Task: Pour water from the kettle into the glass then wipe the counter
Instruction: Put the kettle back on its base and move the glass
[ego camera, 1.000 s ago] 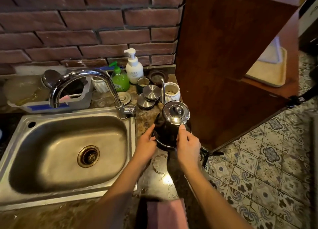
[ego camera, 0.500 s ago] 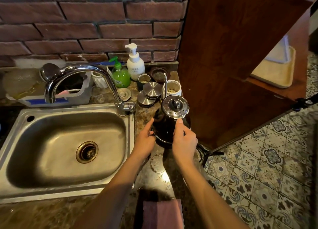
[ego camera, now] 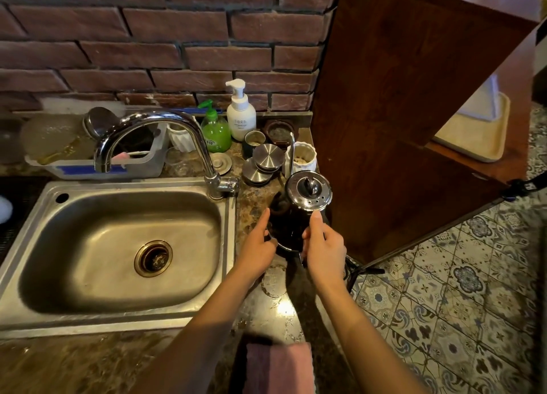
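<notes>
A black kettle (ego camera: 291, 222) with a steel lid and a thin gooseneck spout stands on the dark stone counter (ego camera: 275, 304) right of the sink. My left hand (ego camera: 259, 245) rests against the kettle's left side, thumb and fingers pinching the rim of its base. My right hand (ego camera: 324, 248) grips the near right side where the handle is, index finger pointing up toward the lid. A clear glass (ego camera: 177, 162) stands behind the faucet, well left of the kettle. A pink cloth (ego camera: 278, 367) lies on the counter at the bottom edge, between my forearms.
A steel sink (ego camera: 228, 245) with a curved faucet (ego camera: 165, 130) fills the left. Soap bottles (ego camera: 241, 112), steel lids (ego camera: 265, 162) and small cups crowd the counter behind the kettle. A wooden cabinet (ego camera: 399, 112) rises close on the right, with patterned floor tiles below.
Both hands stay on the kettle in nearly the same places. The kettle has not visibly lifted; only the view has shifted slightly.
</notes>
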The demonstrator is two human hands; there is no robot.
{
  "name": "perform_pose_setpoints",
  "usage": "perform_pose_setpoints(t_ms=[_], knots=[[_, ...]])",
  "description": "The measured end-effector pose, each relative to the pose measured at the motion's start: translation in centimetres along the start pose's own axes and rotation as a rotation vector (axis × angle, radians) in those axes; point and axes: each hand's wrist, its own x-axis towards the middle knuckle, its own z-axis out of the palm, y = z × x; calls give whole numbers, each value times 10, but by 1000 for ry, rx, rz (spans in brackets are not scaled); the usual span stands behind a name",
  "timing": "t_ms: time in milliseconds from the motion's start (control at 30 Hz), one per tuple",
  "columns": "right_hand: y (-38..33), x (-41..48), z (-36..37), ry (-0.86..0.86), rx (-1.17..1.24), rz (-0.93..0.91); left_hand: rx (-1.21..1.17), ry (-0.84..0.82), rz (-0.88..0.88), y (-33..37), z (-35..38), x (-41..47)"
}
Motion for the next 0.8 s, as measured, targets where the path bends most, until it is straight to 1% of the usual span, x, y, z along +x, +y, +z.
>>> perform_pose_setpoints(t_ms=[133, 367, 567, 667, 800], knots=[[1, -10, -3, -40, -8, -18, -11, -18, 3, -7, -1, -1], [-6, -15, 8, -92, 74, 58, -21, 20, 11, -6, 0, 0], [3, -8, -3, -29, 32, 23, -46, 1, 10, -8, 9, -6], [3, 0, -5, -12, 3, -17, -85, -78, -26, -5, 14, -11], [1, 3, 2, -36, -27, -8, -232, -71, -104, -12, 20, -5]])
